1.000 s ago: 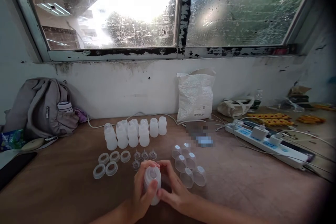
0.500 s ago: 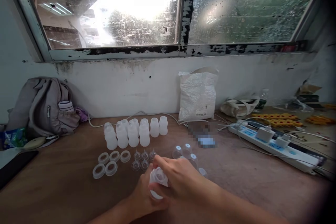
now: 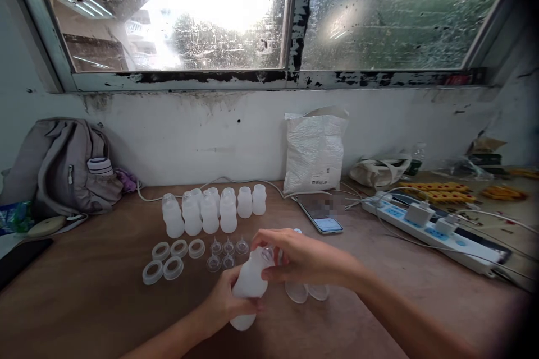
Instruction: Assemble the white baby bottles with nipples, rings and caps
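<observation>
A frosted white baby bottle (image 3: 251, 279) leans to the right above the front of the table. My left hand (image 3: 222, 304) is wrapped round its body from the left. At its upper end, the fingers and thumb of my right hand (image 3: 301, 255) close round a clear piece at the mouth, partly hidden by the fingers. Left of the hands lie clear bottle nipples (image 3: 228, 261) in two short rows, and beyond them several translucent collar rings (image 3: 173, 268). Clear dome caps (image 3: 297, 292) sit under my right hand, some of them covered by it. More frosted bottles (image 3: 228, 219) stand in rows behind.
A phone (image 3: 327, 224) lies behind my right hand, with a silvery mailer bag (image 3: 315, 151) against the wall. To the right is a power strip (image 3: 438, 238) with cables and plugs. A grey backpack (image 3: 63, 168) rests at the left.
The bottle has tipped further over to the right and shows more of its side. My right hand has shifted right and up, uncovering part of the bottle. The view has moved slightly.
</observation>
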{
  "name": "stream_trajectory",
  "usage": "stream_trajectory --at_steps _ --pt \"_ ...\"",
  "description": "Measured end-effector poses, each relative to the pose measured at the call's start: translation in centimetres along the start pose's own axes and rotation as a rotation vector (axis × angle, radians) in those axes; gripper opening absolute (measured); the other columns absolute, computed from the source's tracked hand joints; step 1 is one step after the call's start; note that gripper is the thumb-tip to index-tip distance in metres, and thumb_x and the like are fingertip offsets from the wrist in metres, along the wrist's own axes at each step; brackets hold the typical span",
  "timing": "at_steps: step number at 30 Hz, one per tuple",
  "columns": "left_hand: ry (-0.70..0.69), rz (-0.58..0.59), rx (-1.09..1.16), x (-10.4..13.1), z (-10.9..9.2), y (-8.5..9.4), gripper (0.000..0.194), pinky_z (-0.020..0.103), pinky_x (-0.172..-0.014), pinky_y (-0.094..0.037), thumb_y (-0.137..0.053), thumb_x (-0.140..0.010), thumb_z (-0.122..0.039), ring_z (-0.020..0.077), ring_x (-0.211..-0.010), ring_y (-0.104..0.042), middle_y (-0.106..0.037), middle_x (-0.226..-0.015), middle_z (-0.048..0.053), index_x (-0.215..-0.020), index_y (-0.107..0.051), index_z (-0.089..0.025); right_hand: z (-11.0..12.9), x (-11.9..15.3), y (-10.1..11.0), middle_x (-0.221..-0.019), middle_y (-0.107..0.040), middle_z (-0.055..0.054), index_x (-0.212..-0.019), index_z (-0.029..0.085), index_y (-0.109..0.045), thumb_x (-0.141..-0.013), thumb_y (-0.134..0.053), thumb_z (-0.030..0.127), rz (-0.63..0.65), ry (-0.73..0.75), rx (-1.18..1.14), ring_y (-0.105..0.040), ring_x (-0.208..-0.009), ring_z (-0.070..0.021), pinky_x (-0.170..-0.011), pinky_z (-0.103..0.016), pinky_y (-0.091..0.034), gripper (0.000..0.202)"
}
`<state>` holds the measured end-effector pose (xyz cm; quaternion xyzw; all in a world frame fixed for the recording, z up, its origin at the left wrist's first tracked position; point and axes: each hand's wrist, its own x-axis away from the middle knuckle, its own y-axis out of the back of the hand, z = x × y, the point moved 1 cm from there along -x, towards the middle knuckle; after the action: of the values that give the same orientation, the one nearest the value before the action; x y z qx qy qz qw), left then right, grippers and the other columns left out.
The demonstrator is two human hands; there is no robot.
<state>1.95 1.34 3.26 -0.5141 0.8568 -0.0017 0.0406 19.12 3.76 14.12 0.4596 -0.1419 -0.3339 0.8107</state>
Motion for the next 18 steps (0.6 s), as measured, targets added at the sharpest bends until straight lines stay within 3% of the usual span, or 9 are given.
stream_trajectory --at_steps 7,18 --pt "0.104 0.109 0.073 0.02 0.31 0.42 0.034 0.021 -0.051 -0.033 -0.071 -0.055 -0.034 0.0109 -0.057 -0.045 -0.047 -0.062 -0.002 -0.076 -0.059 -0.012 -0.90 -0.43 0.78 -0.098 -0.061 -0.001 -0.104 0.023 -0.059 -0.073 -0.062 0.026 0.161 0.122 -0.203 -0.057 -0.081 -0.0145 -0.064 -0.021 -0.046 0.032" --pt "0.154 0.157 0.115 0.15 0.10 0.59 0.034 0.020 -0.047 -0.037 -0.071 -0.054 -0.035 0.0115 -0.053 -0.050 -0.049 -0.062 -0.001 -0.077 -0.062 -0.011 -0.54 -0.48 1.01 -0.098 -0.062 0.000 -0.099 0.023 -0.061 -0.070 -0.060 0.012 0.155 0.205 -0.189 -0.055 -0.083 -0.0145 -0.069 -0.024 -0.042 0.031"
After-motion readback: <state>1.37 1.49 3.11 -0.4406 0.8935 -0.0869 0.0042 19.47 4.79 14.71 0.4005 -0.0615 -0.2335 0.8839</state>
